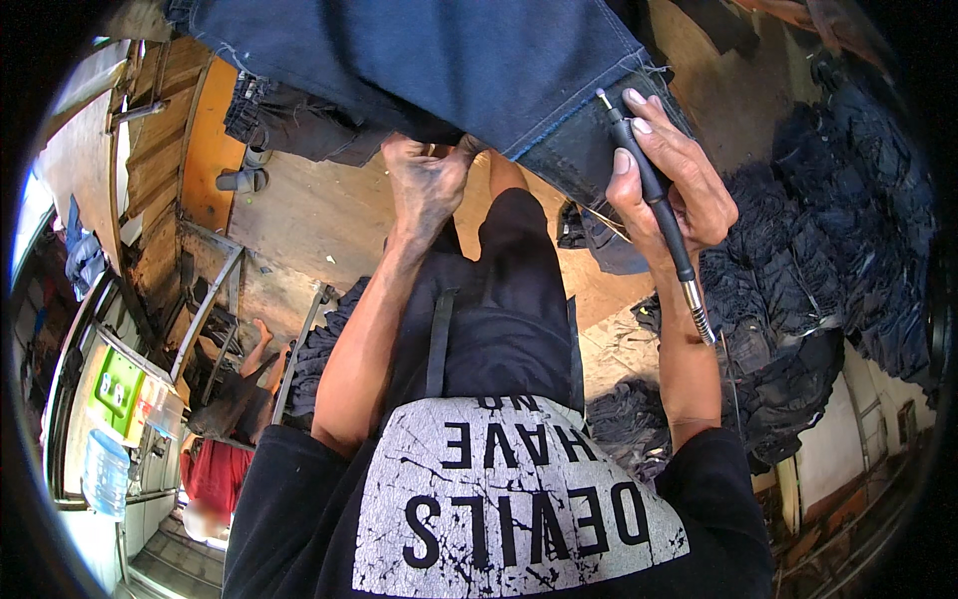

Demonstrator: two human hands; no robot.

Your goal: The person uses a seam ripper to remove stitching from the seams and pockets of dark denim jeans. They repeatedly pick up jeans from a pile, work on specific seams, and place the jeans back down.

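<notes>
Two hands working. Right hand (689,180) is gripping a black pen-shaped tool (650,172), fingers lying along the barrel; its tip (603,98) is pointing at the frayed seam (555,124) of the blue denim garment (429,60); contact hard to tell. Garment is spreading across the top of the view. Left hand (424,185) is pinching its lower edge, fingertips partly hidden. Judgement: good handling is asking for the left drawing the seam taut, the right pressing lightly, tracing evenly, lingering nowhere, the flexible cable (699,314) trailing without tugging.
</notes>
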